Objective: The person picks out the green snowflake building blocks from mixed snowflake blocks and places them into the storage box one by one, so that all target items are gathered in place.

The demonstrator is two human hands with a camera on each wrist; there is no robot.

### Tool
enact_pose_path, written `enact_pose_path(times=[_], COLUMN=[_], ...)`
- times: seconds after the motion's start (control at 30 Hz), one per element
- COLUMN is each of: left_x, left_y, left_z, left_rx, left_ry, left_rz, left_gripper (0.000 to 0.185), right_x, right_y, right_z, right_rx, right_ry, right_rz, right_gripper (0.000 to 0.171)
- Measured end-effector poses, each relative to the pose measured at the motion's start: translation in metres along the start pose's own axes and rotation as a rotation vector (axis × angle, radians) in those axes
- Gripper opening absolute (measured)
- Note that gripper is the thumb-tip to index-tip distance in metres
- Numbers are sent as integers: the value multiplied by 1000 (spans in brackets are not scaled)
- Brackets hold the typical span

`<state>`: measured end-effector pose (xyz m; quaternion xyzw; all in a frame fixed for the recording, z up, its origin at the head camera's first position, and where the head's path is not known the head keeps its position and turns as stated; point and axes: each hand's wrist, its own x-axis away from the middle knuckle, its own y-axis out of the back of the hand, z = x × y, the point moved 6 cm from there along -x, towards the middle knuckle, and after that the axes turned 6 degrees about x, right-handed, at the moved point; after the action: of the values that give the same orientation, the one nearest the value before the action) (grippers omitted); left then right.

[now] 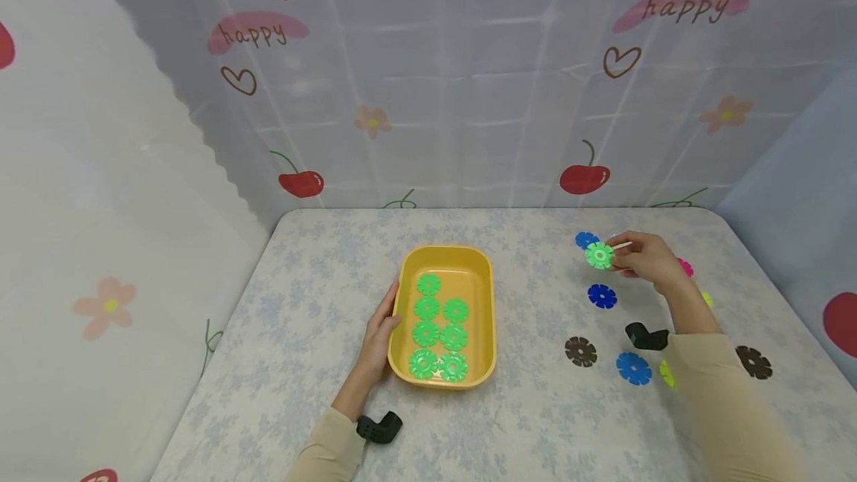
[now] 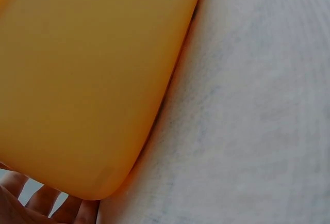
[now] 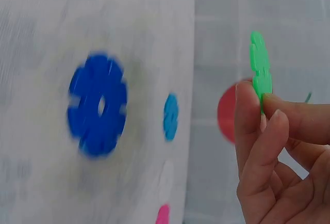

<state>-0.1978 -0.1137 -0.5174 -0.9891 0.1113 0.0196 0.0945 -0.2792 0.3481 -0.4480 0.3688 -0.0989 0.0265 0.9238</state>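
Between thumb and fingertips, my right hand (image 1: 646, 259) pinches a green snowflake disc (image 1: 599, 255) above the right side of the table. The right wrist view shows this green disc (image 3: 261, 64) nearly edge-on, with a dark blue disc (image 3: 98, 105) lying below. My left hand (image 1: 376, 337) holds the left side of a yellow tray (image 1: 475, 266), its thumb at the rim and its fingers along the outer wall. Several green discs (image 1: 427, 308) lie flat in that tray, mostly in its left and near parts. In the left wrist view, the tray's outer wall (image 2: 87, 79) hides most of the hand.
Around the right hand lie loose discs: dark blue (image 1: 602, 296), lighter blue (image 1: 633, 368), brown (image 1: 580, 352), another brown one (image 1: 753, 362), pink (image 1: 685, 267) and yellow-green (image 1: 666, 373). The right forearm partly covers some. A patterned curtain (image 1: 442, 95) hangs behind the table (image 1: 294, 303).
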Motion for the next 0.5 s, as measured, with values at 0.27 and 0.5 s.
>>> enact_pose_path(times=[0.27, 0.5], left_x=[0, -1], left_y=[1, -1], left_z=[1, 0], left_rx=[-3, 1], left_ry=[8, 11], left_rz=[-9, 1], left_gripper=[58, 59], right_x=[3, -6], right_y=[-39, -72], right_z=[76, 130], right_rx=[22, 52], right_ry=[165, 299], right_rz=[78, 99], right_gripper=[31, 25])
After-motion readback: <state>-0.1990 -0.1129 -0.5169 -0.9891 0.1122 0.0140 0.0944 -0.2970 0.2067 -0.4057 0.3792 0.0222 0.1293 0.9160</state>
